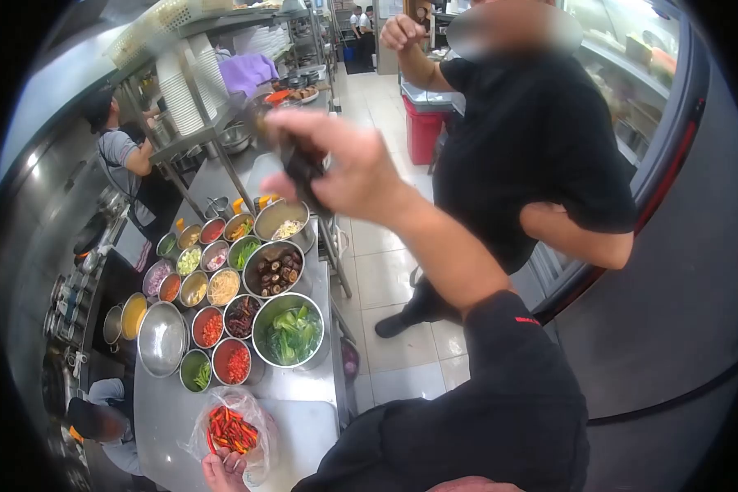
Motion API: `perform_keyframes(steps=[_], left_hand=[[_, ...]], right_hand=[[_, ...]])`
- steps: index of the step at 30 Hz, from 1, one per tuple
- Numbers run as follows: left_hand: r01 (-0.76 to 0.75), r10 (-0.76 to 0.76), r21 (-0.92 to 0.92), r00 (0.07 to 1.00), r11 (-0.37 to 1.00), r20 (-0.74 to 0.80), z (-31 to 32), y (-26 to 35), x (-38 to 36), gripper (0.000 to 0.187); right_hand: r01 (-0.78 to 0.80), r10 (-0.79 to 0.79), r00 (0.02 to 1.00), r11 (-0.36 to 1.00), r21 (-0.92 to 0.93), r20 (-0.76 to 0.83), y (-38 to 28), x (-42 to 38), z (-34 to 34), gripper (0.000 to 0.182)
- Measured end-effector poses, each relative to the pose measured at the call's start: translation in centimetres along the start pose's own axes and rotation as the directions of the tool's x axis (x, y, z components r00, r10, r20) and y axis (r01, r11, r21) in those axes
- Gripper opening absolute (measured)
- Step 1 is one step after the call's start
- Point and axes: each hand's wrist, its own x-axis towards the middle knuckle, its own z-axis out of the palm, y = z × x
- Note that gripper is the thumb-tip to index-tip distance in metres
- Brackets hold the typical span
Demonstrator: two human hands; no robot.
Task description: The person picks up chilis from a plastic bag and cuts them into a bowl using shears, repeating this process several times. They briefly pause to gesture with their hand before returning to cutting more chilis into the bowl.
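Note:
At the bottom left, my left hand [224, 473] has its fingers closed at a red chili [211, 444] by the edge of a clear plastic bag. Inside the bag [266, 467] lies a heap of red chilies [233, 430], and it rests partly on a white cutting board [307, 430]. My right hand [344, 168] is raised high over the far side of the counter, smeared by motion. Its fingers curl round a dark object [305, 168] whose kind I cannot tell.
Metal pots of cut vegetables cover the steel counter [160, 426], with leafy greens in a large pot [287, 330] and an empty-looking bowl [162, 339] among them. A person in black [533, 139] stands close on the right, beside a glass-door fridge [623, 74]. Other workers stand at the left.

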Motion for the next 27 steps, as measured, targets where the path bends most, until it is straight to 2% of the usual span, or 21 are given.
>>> perform_keyframes(steps=[1, 3, 6, 9, 10, 13, 14, 17, 20, 23, 25, 26, 27], left_hand=[[0.001, -0.001, 0.003, 1.0, 1.0, -0.011, 0.1, -0.1, 0.1, 0.055], [-0.005, 0.005, -0.007, 1.0, 1.0, -0.023, -0.3, -0.6, 0.2, 0.054], [-0.016, 0.015, -0.014, 0.999, 1.0, -0.044, -0.1, -0.5, -0.2, 0.055], [-0.004, 0.001, -0.051, 0.998, 0.999, -0.058, 0.4, -0.4, -0.9, 0.053], [0.003, -0.007, -0.067, 0.998, 0.998, -0.063, 0.5, -0.4, -1.2, 0.051], [0.001, -0.002, -0.025, 0.999, 1.0, -0.055, -0.5, -1.5, -0.8, 0.044], [-0.028, 0.03, 0.022, 0.998, 0.999, -0.063, -0.8, -1.7, -1.0, 0.042], [-0.11, 0.122, 0.157, 0.99, 0.981, -0.069, -0.4, -2.1, -1.4, 0.036], [-0.034, 0.03, -0.022, 0.983, 0.999, -0.182, 1.0, -0.5, -2.7, 0.038], [-0.049, 0.046, -0.008, 0.977, 0.999, -0.21, -0.1, -2.4, -2.6, 0.018], [-0.027, 0.024, -0.01, 0.972, 1.0, -0.233, -0.8, -2.4, -3.5, 0.033], [-0.019, 0.016, -0.012, 0.97, 1.0, -0.242, -0.9, -2.2, -3.9, 0.04], [-0.017, 0.012, -0.016, 0.967, 1.0, -0.254, -0.8, -1.9, -4.4, 0.04]], right_hand=[[-0.065, 0.065, 0.998, 0.998, -0.01, -0.001, 0.8, 1.0, -0.5, 0.049], [-0.238, 0.25, 0.962, 0.964, 0.118, -0.11, 3.6, 3.4, -0.6, 0.048], [-0.307, 0.335, 0.937, 0.926, 0.22, -0.101, 3.0, 6.2, -1.5, 0.05], [-0.196, 0.23, 0.964, 0.954, 0.225, -0.134, 5.1, 5.5, 0.0, 0.053], [-0.234, 0.273, 0.957, 0.927, 0.292, -0.101, 4.5, 5.4, 0.3, 0.056], [-0.242, 0.258, 0.966, 0.925, 0.293, -0.017, 3.7, 5.0, 1.3, 0.053], [-0.233, 0.245, 0.969, 0.942, 0.242, -0.021, 3.5, 5.1, 1.6, 0.053], [-0.161, 0.188, 0.981, 0.929, 0.334, -0.048, 3.5, 5.6, 3.0, 0.052], [-0.192, 0.225, 0.974, 0.899, 0.394, -0.038, 3.2, 5.8, 4.5, 0.051], [-0.183, 0.197, 0.98, 0.921, 0.343, -0.005, 3.6, 5.4, 5.8, 0.053], [-0.205, 0.203, 0.978, 0.925, 0.319, 0.042, 3.0, 4.9, 6.2, 0.054], [-0.141, 0.141, 0.99, 0.96, 0.243, 0.018, 3.2, 4.7, 6.5, 0.055], [-0.097, 0.098, 0.995, 0.966, 0.239, 0.004, 3.5, 4.6, 6.9, 0.054]])
